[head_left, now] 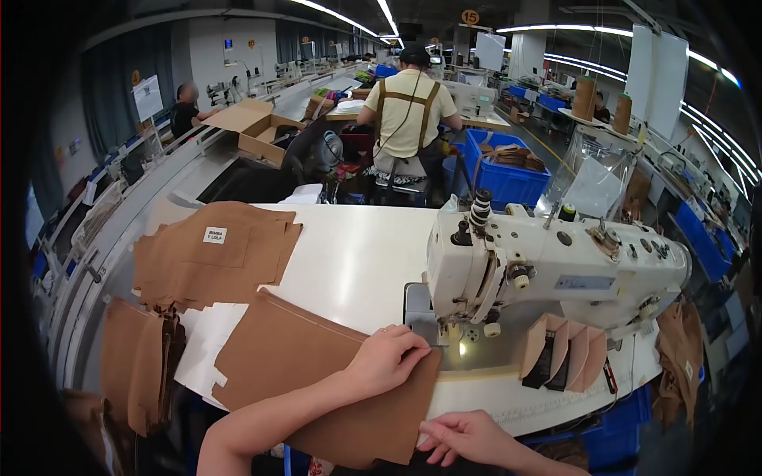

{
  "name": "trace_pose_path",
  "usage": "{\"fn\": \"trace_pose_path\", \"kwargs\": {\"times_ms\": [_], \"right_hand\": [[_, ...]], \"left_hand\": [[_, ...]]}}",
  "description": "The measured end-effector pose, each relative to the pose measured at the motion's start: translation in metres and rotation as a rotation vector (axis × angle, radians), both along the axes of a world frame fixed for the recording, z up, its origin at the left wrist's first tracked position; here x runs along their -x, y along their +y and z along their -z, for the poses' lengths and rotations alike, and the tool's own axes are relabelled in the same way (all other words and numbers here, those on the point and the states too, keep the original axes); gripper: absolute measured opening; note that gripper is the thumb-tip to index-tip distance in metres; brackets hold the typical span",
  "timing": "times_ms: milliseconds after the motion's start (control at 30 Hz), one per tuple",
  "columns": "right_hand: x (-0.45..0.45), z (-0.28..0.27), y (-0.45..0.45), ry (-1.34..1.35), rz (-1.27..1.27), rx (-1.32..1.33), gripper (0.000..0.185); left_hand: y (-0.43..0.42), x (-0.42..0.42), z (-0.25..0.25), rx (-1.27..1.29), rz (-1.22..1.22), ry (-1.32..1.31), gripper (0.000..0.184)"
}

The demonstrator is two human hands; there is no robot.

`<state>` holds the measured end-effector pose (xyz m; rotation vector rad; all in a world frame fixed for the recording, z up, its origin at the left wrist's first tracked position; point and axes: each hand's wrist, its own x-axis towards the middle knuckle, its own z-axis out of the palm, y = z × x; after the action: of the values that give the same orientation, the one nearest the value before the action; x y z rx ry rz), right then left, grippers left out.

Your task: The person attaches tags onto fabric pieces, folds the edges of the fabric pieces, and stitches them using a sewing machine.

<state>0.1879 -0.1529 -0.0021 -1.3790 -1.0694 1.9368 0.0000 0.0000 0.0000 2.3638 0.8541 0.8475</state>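
Note:
A brown fabric panel (317, 349) lies slantwise on the white sewing table, its right edge beside the needle area of a white sewing machine (548, 254). My left hand (387, 358) rests on the panel's upper right part, thumb and fingers pinched together at the corner near the presser foot (456, 332). At the lower right edge, my right hand (468, 438) pinches the same panel between thumb and fingers. A stack of brown panels (214, 258) with a white "BIMBA Y LOLA" label (215, 235) lies at the table's left.
A pink divided holder (567, 353) stands right of the needle. More brown pieces hang at the left (135, 365) and right (679, 357). Ahead, a person (409, 115) sits near a blue crate (508, 170) and an open cardboard box (258, 131). Thread cones (583, 97) stand behind the machine.

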Motion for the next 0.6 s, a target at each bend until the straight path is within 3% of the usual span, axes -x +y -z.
{"fn": "trace_pose_path", "kwargs": {"times_ms": [67,167,200,300,600], "right_hand": [[-0.003,-0.033,0.013,-0.301,0.143,-0.236,0.044],[-0.022,-0.012,0.042,-0.118,0.375,-0.472,0.046],[-0.018,-0.009,0.054,-0.066,0.352,-0.401,0.056],[-0.013,-0.008,0.068,-0.057,0.326,-0.315,0.058],[-0.005,0.013,0.066,-0.169,0.372,-0.522,0.052]], "left_hand": [[-0.006,0.005,-0.006,0.036,-0.035,-0.018,0.008],[-0.01,-0.016,0.003,0.136,-0.018,-0.124,0.007],[-0.008,-0.013,0.0,0.143,-0.011,-0.12,0.008],[-0.011,-0.015,-0.002,0.14,-0.003,-0.14,0.009],[-0.01,-0.019,0.009,0.015,-0.057,-0.197,0.01]]}}
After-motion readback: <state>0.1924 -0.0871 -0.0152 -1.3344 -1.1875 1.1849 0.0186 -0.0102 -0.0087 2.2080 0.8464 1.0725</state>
